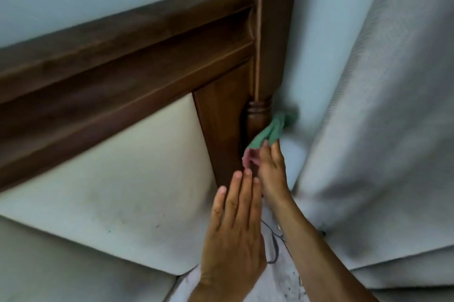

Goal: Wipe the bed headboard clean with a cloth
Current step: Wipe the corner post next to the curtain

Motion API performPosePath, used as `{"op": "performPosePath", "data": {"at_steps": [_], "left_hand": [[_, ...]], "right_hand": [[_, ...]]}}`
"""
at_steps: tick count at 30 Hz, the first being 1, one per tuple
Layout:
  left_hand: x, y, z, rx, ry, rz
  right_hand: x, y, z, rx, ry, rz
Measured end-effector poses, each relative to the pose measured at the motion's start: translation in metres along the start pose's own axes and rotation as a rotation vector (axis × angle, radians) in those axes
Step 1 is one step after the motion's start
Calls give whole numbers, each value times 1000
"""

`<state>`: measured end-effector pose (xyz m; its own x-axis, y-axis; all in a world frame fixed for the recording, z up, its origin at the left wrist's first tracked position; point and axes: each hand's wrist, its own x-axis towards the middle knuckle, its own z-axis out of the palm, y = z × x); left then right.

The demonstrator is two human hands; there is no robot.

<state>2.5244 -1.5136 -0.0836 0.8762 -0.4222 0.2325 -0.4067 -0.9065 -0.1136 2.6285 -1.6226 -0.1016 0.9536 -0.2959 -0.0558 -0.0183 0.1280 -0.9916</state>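
i see my right hand [271, 169] reaching forward to the corner post [267, 39] of the headboard [122, 63], fingers curled round a bunched cloth [271, 131]. the cloth is green where it sticks out past my fingertips and pinkish where it shows at the palm side, just left of the hand. its green end lies against the turned lower part of the post, right beside the pale blue wall [319, 56]; motion blur smears that end, so i cannot tell exactly how much of it touches the wood.

my left hand [233, 228] is nearer to me and just left of the right wrist, its back toward the camera, fingers straight and close together, holding nothing. its fingertips come up to the foot of the dark wooden upright that stands left of the post; whether they touch the wood i cannot tell.

the headboard runs away up and to the left of both hands: a thick brown top rail, then a cream padded panel [110, 166] below it, left of my left hand, with some dark smudges low on it. right of my right arm hangs a grey curtain [380, 129] in heavy folds. under my forearms is white patterned bedding [277, 277] with dark line markings.
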Motion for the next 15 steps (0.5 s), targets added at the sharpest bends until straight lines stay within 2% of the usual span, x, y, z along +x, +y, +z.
{"op": "performPosePath", "data": {"at_steps": [1, 3, 7, 9, 13, 15], "left_hand": [[-5, 3, 7, -17, -9, 3], [-17, 9, 28, -34, -73, 20], [-56, 15, 90, -50, -371, 70], [-76, 13, 123, -51, -493, 90], [-93, 2, 167, -116, -595, 112], [-92, 0, 179, -160, -655, 73]], "right_hand": [[2, 6, -3, -31, 7, 46], [9, 2, -2, -98, 60, -37], [27, -9, 11, -28, 30, -237], [24, 11, 10, -78, 33, -194], [13, 47, -5, -133, -30, -32], [14, 42, 0, -107, 4, -97]]}}
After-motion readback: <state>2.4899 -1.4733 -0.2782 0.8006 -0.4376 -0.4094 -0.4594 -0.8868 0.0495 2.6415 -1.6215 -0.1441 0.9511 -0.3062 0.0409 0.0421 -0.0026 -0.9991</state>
